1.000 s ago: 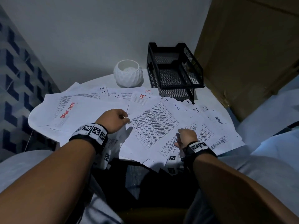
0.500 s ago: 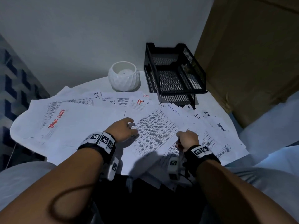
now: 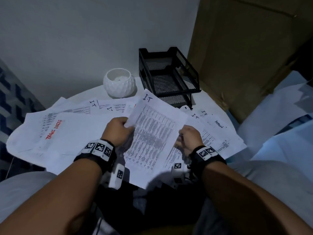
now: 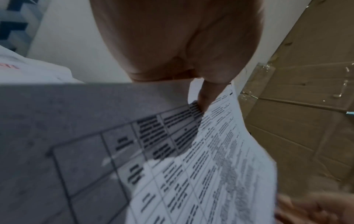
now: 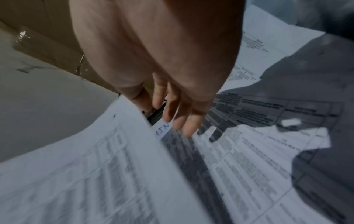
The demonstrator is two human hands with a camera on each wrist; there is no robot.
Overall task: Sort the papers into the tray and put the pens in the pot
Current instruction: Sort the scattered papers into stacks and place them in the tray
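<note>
Left grip: the left hand [image 3: 116, 131] is curled round the left edge of a printed sheet [image 3: 152, 136], thumb and fingers pinching it; the left wrist view shows a fingertip [image 4: 205, 97] pressed on the print.
Held sheet: it is lifted off the pile and tilted, its top corner marked "I.T" rising toward the tray [image 3: 169, 77]; its lower edge hangs past the bench's near edge.
Right grip: the right hand [image 3: 189, 139] sits at the sheet's right edge, fingers [image 5: 184, 118] loosely extended and pointing down at the papers; it seems to touch the sheet rather than clasp it, though blur makes this uncertain.
Loose papers: the remaining sheets [image 3: 71, 126] lie fanned and overlapping over the bench [image 3: 94, 92], one with red lettering to the left of the left hand, others marked "I.T" to the right of the right hand.
Tray: black mesh, two tiers, standing at the far side of the bench, just beyond the held sheet's top corner.
Pot: a white faceted pot [image 3: 119, 83] stands just left of the tray, apart from both hands.
Surface and room: the bench is white and rounded, set against a pale wall; a brown cardboard panel [image 3: 245, 48] stands on the right, a blue patterned surface [image 3: 11, 92] on the left.
Hard to make out: the printed tables are too blurred to read; a dark, narrow thing [image 5: 156, 113] under the right fingers cannot be identified; the sheets' lower edges are hidden by the wrists.
</note>
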